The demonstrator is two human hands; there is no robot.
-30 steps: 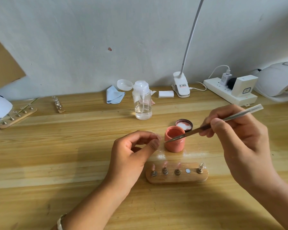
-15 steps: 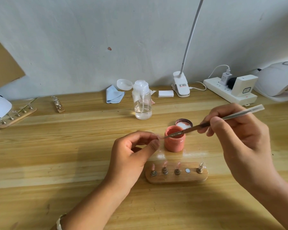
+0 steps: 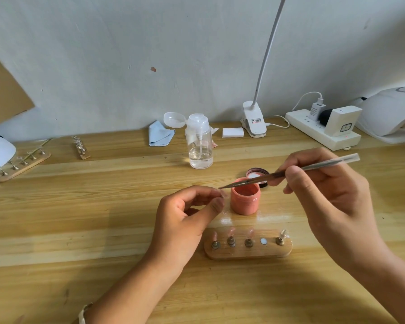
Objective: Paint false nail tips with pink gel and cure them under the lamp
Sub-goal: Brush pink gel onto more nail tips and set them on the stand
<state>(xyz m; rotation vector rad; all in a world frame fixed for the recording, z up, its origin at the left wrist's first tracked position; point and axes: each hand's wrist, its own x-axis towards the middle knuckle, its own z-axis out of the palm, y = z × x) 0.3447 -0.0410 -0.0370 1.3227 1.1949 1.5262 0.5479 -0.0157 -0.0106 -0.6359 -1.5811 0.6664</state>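
Pinching nail tip (image 3: 224, 195), left grip (image 3: 182, 220) sits beside brush (image 3: 255, 179).

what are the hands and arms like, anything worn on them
No gloves, rings or sleeves show on the left hand or the right hand; both forearms are uncovered as far as the frame reaches. The only thing worn is a thin pale band on the left wrist, at the bottom edge.

The pink round gel jar (image 3: 244, 202) stands behind the oblong wooden tip holder (image 3: 248, 253) — the clear plastic pump bottle (image 3: 200, 146) farther back.
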